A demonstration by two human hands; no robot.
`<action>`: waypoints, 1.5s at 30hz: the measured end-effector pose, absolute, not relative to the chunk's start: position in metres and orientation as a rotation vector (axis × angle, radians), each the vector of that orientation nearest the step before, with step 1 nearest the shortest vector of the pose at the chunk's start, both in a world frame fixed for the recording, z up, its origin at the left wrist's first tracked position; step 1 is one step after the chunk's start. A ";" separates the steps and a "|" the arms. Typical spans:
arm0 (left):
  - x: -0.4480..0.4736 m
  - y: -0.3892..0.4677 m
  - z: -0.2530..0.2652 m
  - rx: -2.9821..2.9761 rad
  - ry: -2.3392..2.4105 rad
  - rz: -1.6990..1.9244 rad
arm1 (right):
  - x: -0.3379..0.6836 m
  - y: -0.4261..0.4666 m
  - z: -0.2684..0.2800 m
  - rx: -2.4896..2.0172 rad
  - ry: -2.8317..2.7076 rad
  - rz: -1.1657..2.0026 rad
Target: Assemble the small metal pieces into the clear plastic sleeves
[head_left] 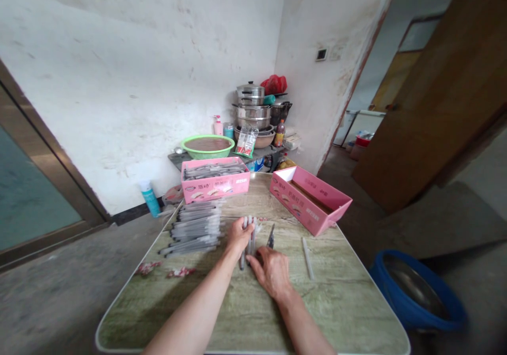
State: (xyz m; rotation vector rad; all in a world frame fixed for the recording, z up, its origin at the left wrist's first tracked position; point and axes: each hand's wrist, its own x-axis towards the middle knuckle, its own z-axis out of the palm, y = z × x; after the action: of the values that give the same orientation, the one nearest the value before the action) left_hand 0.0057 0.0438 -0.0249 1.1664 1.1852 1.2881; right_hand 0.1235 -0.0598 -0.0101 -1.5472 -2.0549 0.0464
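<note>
Holding a few pens in left hand, mid-table. Right hand half-curled, thumb at the pens' lower ends; can't tell if it's gripping the dark tool just beyond. Pen pile to the left, filled pink box behind it. Lone pen to the right, second pink box farther back.

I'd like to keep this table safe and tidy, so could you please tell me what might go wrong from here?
The loose pile of pens lies close to the table's left edge, so a nudge might roll some off. The dark pointed tool lies right beside the right hand and could prick it. The left hand holds several slim pens at once, so one might slip out.
</note>
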 end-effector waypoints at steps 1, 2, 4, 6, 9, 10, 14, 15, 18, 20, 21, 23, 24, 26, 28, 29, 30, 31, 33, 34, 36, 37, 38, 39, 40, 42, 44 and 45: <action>0.006 0.044 -0.026 1.170 1.177 1.291 | 0.122 -0.060 -0.009 -1.549 -2.098 0.030; 0.006 0.045 -0.026 1.175 1.173 1.295 | 0.121 -0.060 -0.009 -1.560 -2.120 0.018; 0.004 0.047 -0.027 1.184 1.190 1.315 | 0.120 -0.060 -0.009 -1.617 -2.084 0.005; 0.000 0.048 -0.027 1.194 1.230 1.348 | 0.121 -0.058 -0.011 -1.695 -1.975 0.000; -0.005 0.047 -0.024 1.282 1.328 1.418 | 0.123 -0.056 -0.015 -1.766 -1.807 -0.015; -0.006 0.046 -0.022 1.337 1.363 1.445 | 0.124 -0.055 -0.016 -1.771 -1.767 -0.020; -0.007 0.039 -0.016 1.517 1.391 1.490 | 0.128 -0.054 -0.017 -1.737 -1.692 0.011; -0.007 0.038 -0.015 1.543 1.389 1.470 | 0.128 -0.054 -0.017 -1.722 -1.687 0.028; -0.007 0.037 -0.011 1.599 1.399 1.446 | 0.130 -0.054 -0.017 -1.684 -1.676 0.069; -0.007 0.037 -0.008 1.569 1.328 1.495 | 0.130 -0.053 -0.017 -1.664 -1.676 0.083; -0.006 0.037 -0.007 1.513 1.259 1.506 | 0.130 -0.053 -0.017 -1.656 -1.681 0.089; -0.004 0.037 -0.004 1.353 1.091 1.460 | 0.130 -0.053 -0.018 -1.635 -1.702 0.098; -0.003 0.036 -0.003 1.276 1.009 1.412 | 0.129 -0.052 -0.018 -1.622 -1.718 0.102; -0.001 0.036 -0.002 1.165 0.881 1.328 | 0.129 -0.052 -0.018 -1.590 -1.740 0.105; -0.001 0.036 -0.002 1.070 0.807 1.309 | 0.130 -0.053 -0.017 -1.569 -1.721 0.118; -0.002 0.037 -0.002 1.016 0.783 1.324 | 0.130 -0.053 -0.016 -1.571 -1.690 0.133; -0.003 0.038 -0.001 0.962 0.765 1.349 | 0.131 -0.053 -0.015 -1.578 -1.649 0.154; -0.004 0.039 -0.001 0.914 0.752 1.377 | 0.132 -0.054 -0.014 -1.585 -1.609 0.179; -0.006 0.040 0.001 0.858 0.739 1.412 | 0.133 -0.054 -0.012 -1.581 -1.569 0.237; -0.007 0.040 0.001 0.848 0.736 1.417 | 0.133 -0.055 -0.011 -1.565 -1.574 0.266; -0.007 0.039 0.002 0.842 0.729 1.414 | 0.132 -0.055 -0.010 -1.523 -1.614 0.299; -0.007 0.039 0.003 0.841 0.724 1.410 | 0.132 -0.055 -0.010 -1.504 -1.636 0.301; -0.007 0.038 0.003 0.840 0.719 1.408 | 0.132 -0.055 -0.010 -1.488 -1.656 0.296; -0.006 0.038 0.003 0.840 0.718 1.408 | 0.131 -0.055 -0.011 -1.475 -1.672 0.286; -0.006 0.037 0.003 0.839 0.723 1.410 | 0.131 -0.054 -0.012 -1.464 -1.685 0.275; -0.006 0.038 0.002 0.838 0.751 1.415 | 0.131 -0.054 -0.014 -1.450 -1.700 0.267; -0.006 0.039 0.000 0.836 0.785 1.417 | 0.132 -0.053 -0.015 -1.436 -1.702 0.278; -0.006 0.039 0.000 0.835 0.798 1.417 | 0.132 -0.053 -0.016 -1.425 -1.701 0.288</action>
State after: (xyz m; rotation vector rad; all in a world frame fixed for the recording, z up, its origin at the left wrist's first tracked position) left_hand -0.0057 0.0391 -0.0002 0.8347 0.7983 1.4174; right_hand 0.1315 -0.0534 -0.0158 -1.4250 -1.7012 0.2881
